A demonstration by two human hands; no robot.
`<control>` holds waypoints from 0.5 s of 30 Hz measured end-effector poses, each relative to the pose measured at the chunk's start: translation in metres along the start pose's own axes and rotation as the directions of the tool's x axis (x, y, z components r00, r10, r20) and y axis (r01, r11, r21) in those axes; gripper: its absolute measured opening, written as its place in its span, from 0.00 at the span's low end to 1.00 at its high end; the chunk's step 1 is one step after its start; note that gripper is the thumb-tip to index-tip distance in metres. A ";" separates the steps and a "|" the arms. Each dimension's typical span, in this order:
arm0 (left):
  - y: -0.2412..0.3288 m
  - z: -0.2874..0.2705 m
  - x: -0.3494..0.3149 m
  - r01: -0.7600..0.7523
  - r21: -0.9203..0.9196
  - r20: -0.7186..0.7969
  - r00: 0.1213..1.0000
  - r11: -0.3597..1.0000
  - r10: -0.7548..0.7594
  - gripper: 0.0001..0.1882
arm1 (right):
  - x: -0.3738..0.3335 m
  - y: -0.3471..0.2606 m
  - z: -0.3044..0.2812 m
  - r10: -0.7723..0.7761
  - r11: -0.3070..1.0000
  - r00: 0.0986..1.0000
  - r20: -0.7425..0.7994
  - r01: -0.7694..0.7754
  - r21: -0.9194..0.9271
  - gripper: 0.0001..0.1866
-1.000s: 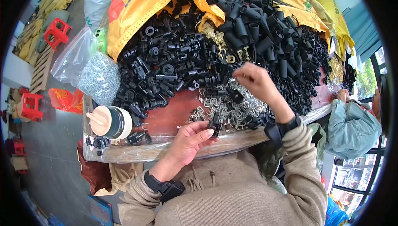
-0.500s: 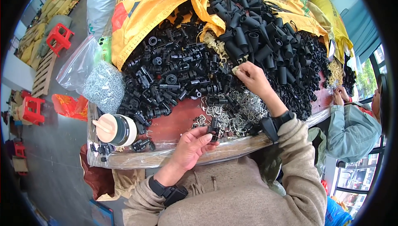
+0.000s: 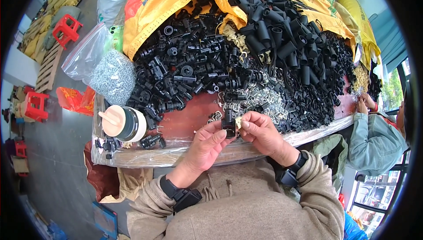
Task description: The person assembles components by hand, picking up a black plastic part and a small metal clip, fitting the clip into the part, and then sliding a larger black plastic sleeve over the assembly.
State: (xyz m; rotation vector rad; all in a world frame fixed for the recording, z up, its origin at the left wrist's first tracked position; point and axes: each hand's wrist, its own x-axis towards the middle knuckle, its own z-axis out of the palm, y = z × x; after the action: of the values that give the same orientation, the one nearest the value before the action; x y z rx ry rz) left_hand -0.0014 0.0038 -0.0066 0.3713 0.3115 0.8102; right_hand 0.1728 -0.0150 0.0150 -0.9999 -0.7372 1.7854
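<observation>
Near the table's front edge, my left hand (image 3: 206,146) is closed around a small black plastic part (image 3: 228,125), held upright between thumb and fingers. My right hand (image 3: 263,135) pinches a small cream-coloured piece (image 3: 238,123) right beside that part; whether the two touch I cannot tell. Just beyond my hands lies a heap of bent silvery wire clips (image 3: 260,101). Black plastic assemblies (image 3: 189,66) are piled farther left, and black tubes (image 3: 275,33) farther right. Between these piles sits a small heap of cream pieces (image 3: 232,37) like the pinched one.
A lidded cup (image 3: 125,124) stands at the table's left, near a plastic bag of small silvery screws (image 3: 113,77). Yellow sacks (image 3: 172,2) spill parts at the back. Another person (image 3: 374,130) works at the right end. Red stools (image 3: 36,106) stand on the floor.
My right hand has come back from the cream pieces to my left hand, bringing a cream piece to the black part. My left hand still holds that part, now raised slightly.
</observation>
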 end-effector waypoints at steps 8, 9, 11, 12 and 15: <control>0.004 0.001 -0.002 0.008 0.055 -0.043 0.999 0.998 -0.005 0.14 | -0.004 0.000 0.006 -0.203 0.944 0.979 0.006 0.198 -0.265 0.08; 0.004 0.001 -0.003 0.007 0.055 -0.044 0.999 0.998 -0.004 0.14 | -0.005 -0.005 0.006 -0.270 0.849 0.960 0.077 0.275 -0.451 0.08; 0.005 -0.001 -0.003 0.005 0.039 -0.042 0.999 0.999 -0.003 0.14 | -0.005 -0.012 0.008 -0.318 0.712 0.935 0.160 0.347 -0.610 0.08; 0.005 -0.001 -0.003 0.004 0.032 -0.039 0.999 0.999 -0.003 0.14 | -0.006 -0.015 0.009 -0.329 0.603 0.918 0.223 0.386 -0.698 0.08; 0.005 -0.001 -0.003 0.010 0.011 -0.057 0.998 1.000 -0.009 0.14 | -0.006 -0.021 0.009 -0.320 0.348 0.880 0.351 0.454 -0.820 0.08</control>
State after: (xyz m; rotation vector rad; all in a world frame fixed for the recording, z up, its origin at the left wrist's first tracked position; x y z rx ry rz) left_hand -0.0070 0.0048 -0.0043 0.3575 0.3704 0.8107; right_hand 0.1753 -0.0129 0.0382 -1.2001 -1.9688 0.9335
